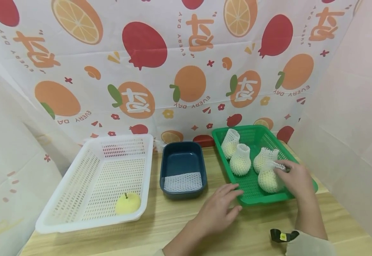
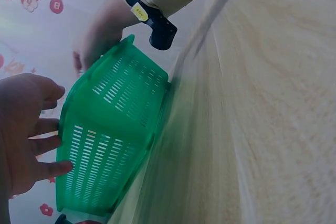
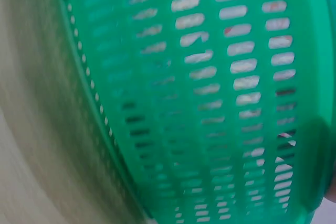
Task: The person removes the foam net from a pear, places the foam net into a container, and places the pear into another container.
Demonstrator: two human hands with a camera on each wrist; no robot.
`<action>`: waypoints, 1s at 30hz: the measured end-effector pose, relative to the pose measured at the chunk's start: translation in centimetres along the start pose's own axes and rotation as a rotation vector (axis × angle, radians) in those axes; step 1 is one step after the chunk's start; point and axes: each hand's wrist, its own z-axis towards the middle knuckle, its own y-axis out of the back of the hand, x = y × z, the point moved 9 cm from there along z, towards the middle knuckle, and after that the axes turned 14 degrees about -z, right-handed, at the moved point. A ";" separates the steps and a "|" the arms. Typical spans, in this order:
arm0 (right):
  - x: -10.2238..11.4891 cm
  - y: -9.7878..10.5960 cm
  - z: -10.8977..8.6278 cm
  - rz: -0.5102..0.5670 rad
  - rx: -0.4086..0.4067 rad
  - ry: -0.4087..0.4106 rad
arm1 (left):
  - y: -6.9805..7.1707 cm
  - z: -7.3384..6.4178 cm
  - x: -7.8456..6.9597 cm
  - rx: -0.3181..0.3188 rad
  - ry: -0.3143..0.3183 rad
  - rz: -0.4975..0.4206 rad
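Observation:
In the head view, my right hand (image 1: 296, 177) reaches over the right side of the green basket (image 1: 249, 201) and pinches the upper end of a white foam net sleeve around a yellow pear (image 1: 269, 180). Three more net-wrapped fruits stand in that basket: one sleeved pear (image 1: 264, 159) behind it, another sleeved pear (image 1: 240, 161) to its left, and a farther sleeved pear (image 1: 230, 144). My left hand (image 1: 216, 209) has its fingers spread at the basket's near left rim, holding nothing. The right wrist view is filled by the slotted green basket wall (image 3: 210, 98); the right fingers are hidden there.
A white basket (image 1: 147, 170) on the left holds one bare yellow pear (image 1: 127, 203). Between the baskets stands a dark blue tray (image 1: 182, 158) with a flat foam net sleeve (image 1: 183, 182) in it. A fruit-print curtain (image 1: 160, 85) hangs behind the wooden table (image 1: 160, 227).

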 end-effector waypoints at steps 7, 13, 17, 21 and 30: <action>3.2 3.1 -1.0 0.153 -0.257 0.012 | 0.2 -0.4 1.4 0.001 0.205 -0.283; 6.4 6.0 -2.5 0.322 -0.381 0.124 | 0.7 -0.7 2.0 -0.054 0.308 -0.525; 9.5 7.2 -3.6 0.388 -0.402 0.311 | 1.5 -0.9 2.0 -0.084 0.300 -0.573; 12.2 7.1 -4.4 0.424 -0.353 0.424 | 2.8 -1.3 1.9 -0.114 0.289 -0.593; 16.6 4.0 -5.4 0.527 -0.140 0.547 | 5.3 -2.2 1.6 -0.145 0.223 -0.589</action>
